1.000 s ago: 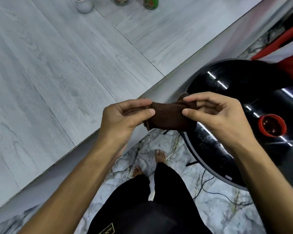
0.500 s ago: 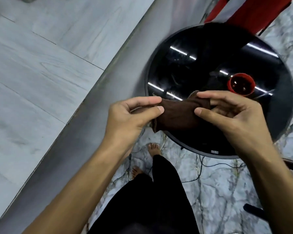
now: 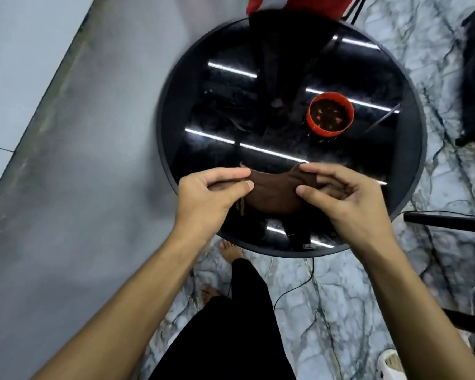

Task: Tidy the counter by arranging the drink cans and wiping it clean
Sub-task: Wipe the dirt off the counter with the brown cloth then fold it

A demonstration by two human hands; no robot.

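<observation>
The grey counter fills the left of the frame, well apart from your hands; no cans are in view. At centre, over the round black table, your left hand and right hand each pinch an end of the brown cloth. Fold it flat and even before wiping. A small tag on the table's near rim is too blurred to read.

Dim indoor light. Overhead strip lights glare in streaks on glossy black round table. Counter at left motion-blurred; wide-angle warp at edges.
</observation>
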